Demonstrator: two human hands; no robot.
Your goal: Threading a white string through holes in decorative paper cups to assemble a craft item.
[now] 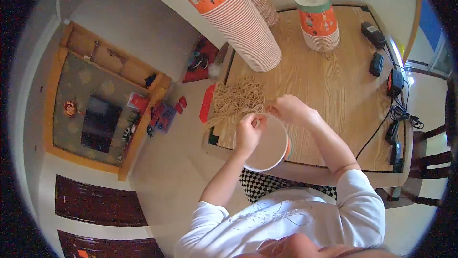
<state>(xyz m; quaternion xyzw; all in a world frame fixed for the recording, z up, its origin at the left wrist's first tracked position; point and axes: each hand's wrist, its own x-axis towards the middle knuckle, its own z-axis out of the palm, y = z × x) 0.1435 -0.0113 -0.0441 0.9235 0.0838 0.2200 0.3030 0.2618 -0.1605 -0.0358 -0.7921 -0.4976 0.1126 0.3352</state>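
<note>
One white-rimmed, orange-sided bucket (278, 139) points its mouth and long axis toward the camera; left hand (249, 134) and right hand (293, 109) curl, their grip unclear.

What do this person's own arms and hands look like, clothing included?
The left hand and right hand show no gloves. Both forearms are bare below short white sleeves, part of a white shirt with fine dark markings.
</note>
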